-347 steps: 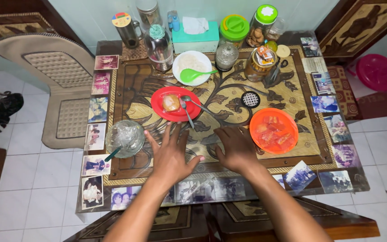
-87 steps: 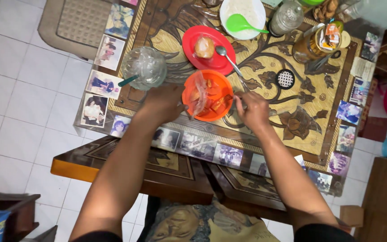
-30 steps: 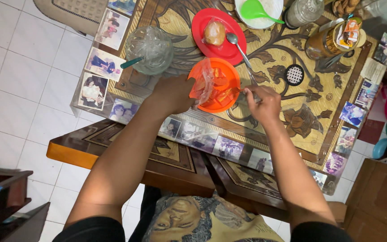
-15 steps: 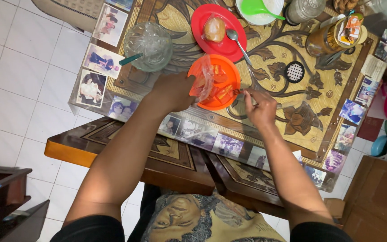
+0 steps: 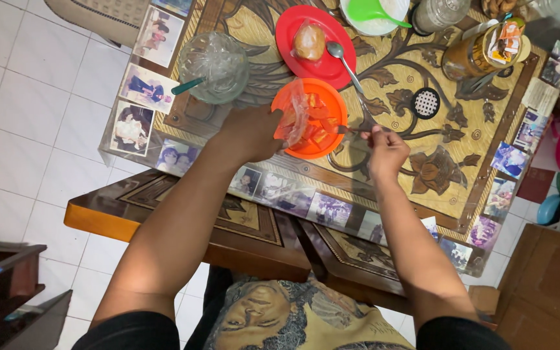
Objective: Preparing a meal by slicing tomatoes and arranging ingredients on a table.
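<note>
An orange bowl (image 5: pixel 322 144) with orange fruit pieces sits near the table's front edge. Clear plastic wrap (image 5: pixel 298 115) is peeled up over its left side. My left hand (image 5: pixel 249 133) grips the bowl's left rim and the wrap. My right hand (image 5: pixel 385 147) holds a fork (image 5: pixel 347 129) whose tines reach the bowl's right rim. Beyond the bowl stands a red plate (image 5: pixel 333 61) with a wrapped bun (image 5: pixel 310 41) and a spoon (image 5: pixel 347 61).
A clear glass bowl (image 5: pixel 214 59) with a green-handled utensil stands at the left. A white bowl with a green spoon (image 5: pixel 367 9), jars (image 5: pixel 478 55) and a round black strainer (image 5: pixel 426 102) lie farther back. Photographs (image 5: pixel 135 126) line the carved table's (image 5: pixel 422 168) edges under glass.
My right hand has shifted slightly right and back from the bowl with the fork. The left hand keeps its hold on the rim and wrap.
</note>
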